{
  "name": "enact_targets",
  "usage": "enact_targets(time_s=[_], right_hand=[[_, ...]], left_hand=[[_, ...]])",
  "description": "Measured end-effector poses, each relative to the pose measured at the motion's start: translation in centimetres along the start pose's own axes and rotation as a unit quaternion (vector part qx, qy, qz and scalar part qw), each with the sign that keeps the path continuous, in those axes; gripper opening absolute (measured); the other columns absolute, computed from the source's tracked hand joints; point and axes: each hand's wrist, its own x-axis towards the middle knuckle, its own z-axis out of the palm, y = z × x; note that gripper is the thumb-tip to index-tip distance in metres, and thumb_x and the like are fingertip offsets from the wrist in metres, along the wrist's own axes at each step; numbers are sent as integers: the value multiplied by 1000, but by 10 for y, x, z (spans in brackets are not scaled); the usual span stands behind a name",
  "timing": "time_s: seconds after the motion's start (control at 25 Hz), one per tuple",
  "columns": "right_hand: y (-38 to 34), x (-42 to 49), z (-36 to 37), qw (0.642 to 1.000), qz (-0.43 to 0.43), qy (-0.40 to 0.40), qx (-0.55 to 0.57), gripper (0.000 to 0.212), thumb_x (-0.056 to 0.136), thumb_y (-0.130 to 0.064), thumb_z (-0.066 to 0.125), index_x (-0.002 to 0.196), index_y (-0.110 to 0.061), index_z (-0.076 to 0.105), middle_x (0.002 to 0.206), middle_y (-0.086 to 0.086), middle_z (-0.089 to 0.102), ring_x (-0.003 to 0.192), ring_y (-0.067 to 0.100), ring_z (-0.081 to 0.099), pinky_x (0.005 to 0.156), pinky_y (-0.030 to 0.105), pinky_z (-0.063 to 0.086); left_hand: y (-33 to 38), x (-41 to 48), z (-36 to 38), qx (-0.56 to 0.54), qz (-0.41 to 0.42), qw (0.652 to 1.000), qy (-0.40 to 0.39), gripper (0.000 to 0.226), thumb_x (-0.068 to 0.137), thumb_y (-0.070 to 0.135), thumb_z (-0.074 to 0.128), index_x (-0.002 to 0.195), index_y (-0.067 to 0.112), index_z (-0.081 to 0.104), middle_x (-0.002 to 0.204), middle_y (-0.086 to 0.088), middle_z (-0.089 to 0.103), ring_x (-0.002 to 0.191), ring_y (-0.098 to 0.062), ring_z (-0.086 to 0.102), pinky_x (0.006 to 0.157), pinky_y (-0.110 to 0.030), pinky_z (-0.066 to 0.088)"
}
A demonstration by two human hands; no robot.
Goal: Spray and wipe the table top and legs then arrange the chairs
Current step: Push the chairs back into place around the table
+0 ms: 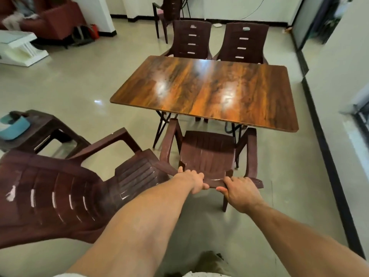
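A glossy wooden table [205, 90] on thin dark legs stands mid-room. A dark brown plastic armchair [207, 154] faces its near edge, the seat partly under the top. My left hand [192, 179] and my right hand [240, 191] both grip the top of this chair's backrest. A second brown armchair [65, 186] stands tilted at my left, its seat touching the held chair's left arm. Two more brown chairs [191, 40] [244, 42] are tucked in at the table's far side.
A brown plastic stool [50, 126] at the left carries a blue and white object [12, 125]. A fifth chair [165, 15] stands at the back wall. A white low table [18, 47] and red sofa [50, 19] lie far left. A wall [339, 96] runs along the right.
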Motion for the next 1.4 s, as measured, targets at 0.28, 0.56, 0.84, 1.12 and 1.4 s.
enact_targets(time_s=[0.28,0.56,0.84,1.12,1.4], right_hand=[[3,-31,-10,1000,19,-4,-6,76,85,-74,-2,113,-28,51,114,-3,66,103,22,63,93,38,44],[2,-58,-6,999,49,-18,-12,61,97,-70,11,114,-28,52,112,-3,67,101,22,64,90,39,45],[15,-86,-2,995,95,-25,11,78,88,-71,-3,121,-28,53,123,0,64,115,26,58,101,41,43],[14,-95,-3,992,119,-28,20,88,83,-75,-5,130,-29,54,129,-4,63,121,21,56,107,39,40],[-2,-58,-16,994,90,8,57,71,99,-66,15,157,-27,25,167,0,16,154,19,9,125,44,10]], left_hand=[[23,-23,-18,19,59,998,-34,45,113,30,42,157,21,40,157,-13,45,143,-33,45,109,-44,40],[38,-31,0,6,55,998,-19,47,111,14,37,155,29,42,156,-12,45,148,-36,37,125,-58,16],[64,-48,7,-20,66,998,4,37,109,27,51,143,11,52,140,-16,58,132,-36,54,107,-47,42],[68,-52,9,-2,80,997,17,37,108,29,54,137,6,57,135,-16,63,123,-33,62,90,-41,48],[22,-34,23,23,89,987,133,70,108,56,30,162,12,28,169,-10,28,157,-28,22,128,-53,14]])
